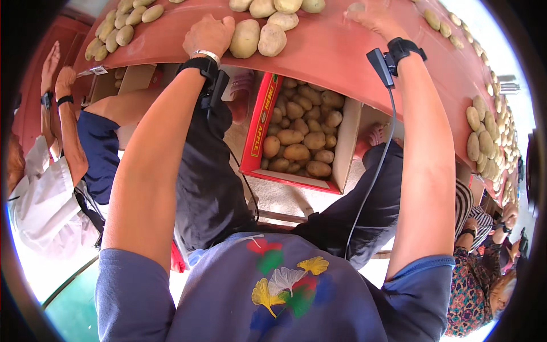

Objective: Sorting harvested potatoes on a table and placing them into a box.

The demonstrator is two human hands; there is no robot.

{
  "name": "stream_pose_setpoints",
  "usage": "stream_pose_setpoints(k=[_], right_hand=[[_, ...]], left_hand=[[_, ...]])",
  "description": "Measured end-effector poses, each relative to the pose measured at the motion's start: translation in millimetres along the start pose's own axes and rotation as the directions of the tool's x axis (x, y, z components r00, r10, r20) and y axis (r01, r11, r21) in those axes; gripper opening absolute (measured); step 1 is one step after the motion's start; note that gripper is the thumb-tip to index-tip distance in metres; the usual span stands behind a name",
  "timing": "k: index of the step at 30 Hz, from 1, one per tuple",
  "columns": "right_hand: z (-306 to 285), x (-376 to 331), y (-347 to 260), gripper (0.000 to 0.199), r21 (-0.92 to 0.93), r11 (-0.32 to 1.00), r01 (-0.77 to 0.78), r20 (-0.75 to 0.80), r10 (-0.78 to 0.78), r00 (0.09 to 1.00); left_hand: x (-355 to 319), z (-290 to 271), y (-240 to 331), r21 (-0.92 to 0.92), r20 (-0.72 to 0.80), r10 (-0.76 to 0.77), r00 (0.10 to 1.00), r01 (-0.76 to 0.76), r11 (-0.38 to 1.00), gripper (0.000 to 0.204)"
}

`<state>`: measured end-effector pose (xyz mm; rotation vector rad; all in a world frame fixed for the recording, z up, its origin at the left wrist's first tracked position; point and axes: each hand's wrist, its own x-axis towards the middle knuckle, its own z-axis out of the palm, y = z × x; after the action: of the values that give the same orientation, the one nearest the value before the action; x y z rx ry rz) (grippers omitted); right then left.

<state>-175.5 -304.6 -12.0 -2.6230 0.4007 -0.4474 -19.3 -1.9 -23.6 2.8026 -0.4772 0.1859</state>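
My left hand (209,37) rests on the red tabletop (319,48), its fingers curled in and their tips hidden. Close by its thumb side lie two large potatoes (245,39), with more potatoes (285,21) heaped behind them. My right hand (376,18) is over the table farther right, partly cut off by the top edge. Its thumb points left, apart from a blurred pale fingertip, and no potato shows in it. Black straps with small devices circle both wrists.
Under the table edge, between my legs, stands a red open carton (259,128) full of potatoes. Cables (373,171) run down from both wrist devices. More potato piles (122,25) lie at the far left and along the right. Other people sit at both sides.
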Motion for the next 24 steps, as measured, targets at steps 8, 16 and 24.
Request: stream_pose_setpoints(k=[8, 16, 24], right_hand=[[12.8, -35.1, -38.8, 0.036, -0.043, 0.94, -0.34, 0.21, 0.341, 0.916], [24.5, -158.1, -102.2, 0.019, 0.052, 0.969, 0.24, 0.179, -0.246, 0.953], [33.6, -211.4, -174.3, 0.034, 0.24, 0.97, -0.043, 0.583, -0.108, 0.805]], left_hand=[[-1.2, -2.9, -4.1, 0.009, 0.049, 0.045, 0.998, -0.045, 0.999, 0.052], [-6.3, -44.2, 3.5, -0.112, 0.517, 0.054, 0.854, 0.005, 0.994, 0.058], [-4.9, 2.7, -6.2, -0.098, 0.015, 0.001, 1.0, 0.0, 0.995, 0.047]])
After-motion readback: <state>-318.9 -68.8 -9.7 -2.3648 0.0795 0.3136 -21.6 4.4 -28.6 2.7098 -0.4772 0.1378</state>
